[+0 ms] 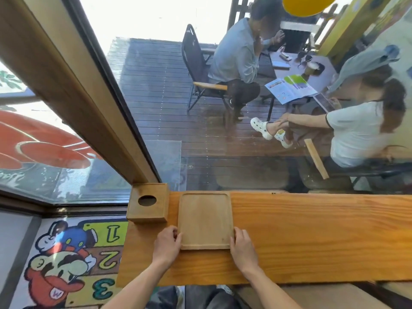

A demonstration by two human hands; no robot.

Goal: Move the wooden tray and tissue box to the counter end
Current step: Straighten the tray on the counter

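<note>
A pale wooden tray (pixel 205 218) lies flat on the orange wooden counter (pixel 312 237), near its left end. My left hand (pixel 167 245) grips the tray's near left corner and my right hand (pixel 242 247) grips its near right corner. Just left of the tray stands a wooden tissue box (pixel 149 204) with a round hole in its top, at the counter's far left corner against the window frame. No tissue shows in the hole.
A glass window runs along the counter's far edge, with a slanted wooden frame post (pixel 73 90) at the left. Beyond the glass two people sit at a table (pixel 312 72) on a dark deck. A cartoon floor mat (pixel 66 264) lies below the counter's left end.
</note>
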